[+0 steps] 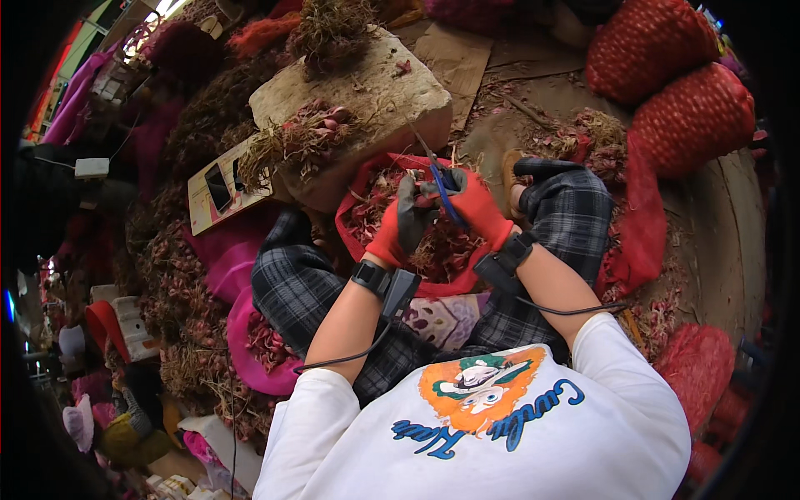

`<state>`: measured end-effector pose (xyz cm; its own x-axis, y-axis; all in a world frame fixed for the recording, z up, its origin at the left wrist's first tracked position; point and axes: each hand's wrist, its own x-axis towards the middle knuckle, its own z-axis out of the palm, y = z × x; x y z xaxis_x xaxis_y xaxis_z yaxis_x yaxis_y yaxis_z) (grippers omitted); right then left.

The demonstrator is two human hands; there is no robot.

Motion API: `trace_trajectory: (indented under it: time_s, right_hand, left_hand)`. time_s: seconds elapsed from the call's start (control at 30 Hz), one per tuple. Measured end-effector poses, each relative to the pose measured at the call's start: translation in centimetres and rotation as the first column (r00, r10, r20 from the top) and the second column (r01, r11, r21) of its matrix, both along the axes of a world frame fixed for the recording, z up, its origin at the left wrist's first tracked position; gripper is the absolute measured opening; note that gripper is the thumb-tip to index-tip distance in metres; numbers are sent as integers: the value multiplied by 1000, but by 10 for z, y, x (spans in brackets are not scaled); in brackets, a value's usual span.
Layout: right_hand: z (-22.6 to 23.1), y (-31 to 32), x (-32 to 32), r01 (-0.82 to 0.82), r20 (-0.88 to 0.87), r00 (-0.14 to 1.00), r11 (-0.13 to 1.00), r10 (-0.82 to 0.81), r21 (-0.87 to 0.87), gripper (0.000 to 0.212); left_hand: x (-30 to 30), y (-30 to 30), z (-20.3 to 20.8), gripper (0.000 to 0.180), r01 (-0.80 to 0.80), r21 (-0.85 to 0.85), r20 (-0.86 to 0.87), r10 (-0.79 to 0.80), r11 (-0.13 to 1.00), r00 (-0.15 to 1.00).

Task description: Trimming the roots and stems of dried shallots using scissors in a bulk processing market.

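Both of my hands wear red gloves with dark grey palms. My right hand [483, 207] is closed round blue-handled scissors [447, 197], whose blades point up and away from me. Close beside it, my left hand [405, 220] is closed with its fingertips near the scissors. A small reddish shallot bulb shows at those fingertips, partly hidden by the glove. Under both hands, between my knees, lies an open red mesh bag [350, 212] holding loose shallots and dry trimmings. A bunch of shallots [312, 133] with dry stalks rests on a pale block [387, 92] just ahead.
Another dry bunch [333, 29] sits on the block's far end. Left of it, a phone [218, 188] lies on a board. A pink basin [242, 354] with shallots stands by my left leg, beside heaped shallots [183, 308]. Full red mesh sacks [696, 117] stand at far right.
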<state>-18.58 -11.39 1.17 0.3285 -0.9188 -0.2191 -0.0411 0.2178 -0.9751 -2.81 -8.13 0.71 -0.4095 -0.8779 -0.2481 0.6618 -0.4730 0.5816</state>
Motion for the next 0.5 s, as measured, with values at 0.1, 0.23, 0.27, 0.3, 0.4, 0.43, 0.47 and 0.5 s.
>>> trace_trajectory:
  time_s: [0.1, 0.23, 0.27, 0.3, 0.4, 0.43, 0.47, 0.5]
  right_hand:
    - [-8, 1, 3, -12, -33, 999, 1000, 12, 1, 34]
    - [-1, -7, -1, -117, 155, 981, 993, 119, -22, 37]
    - [5, -8, -4, -149, 134, 979, 987, 157, -68, 38]
    - [8, -8, -6, -181, 111, 975, 977, 194, -113, 39]
    - [6, -10, -11, -188, 332, 924, 981, 191, -40, 39]
    - [6, -9, -11, -188, 331, 924, 981, 190, -40, 39]
    - [7, -8, -11, -175, 357, 920, 985, 162, 2, 38]
    - [8, -7, -12, -161, 382, 915, 986, 133, 43, 38]
  left_hand:
    - [-18, 4, 23, 27, -23, -142, 201, 52, 990, 978]
    - [-5, 5, 8, 26, 136, -472, 631, 225, 871, 743]
    - [1, 4, 12, 23, 328, -636, 736, 423, 698, 528]
    - [3, 3, 15, 21, 548, -678, 707, 638, 490, 305]
    - [1, -3, 29, 12, 318, -531, 777, 301, 786, 552]
    - [1, -1, 29, 12, 318, -531, 777, 301, 786, 553]
    - [1, 2, 29, 11, 346, -569, 801, 409, 746, 437]
    - [1, 4, 28, 11, 380, -600, 799, 512, 704, 314]
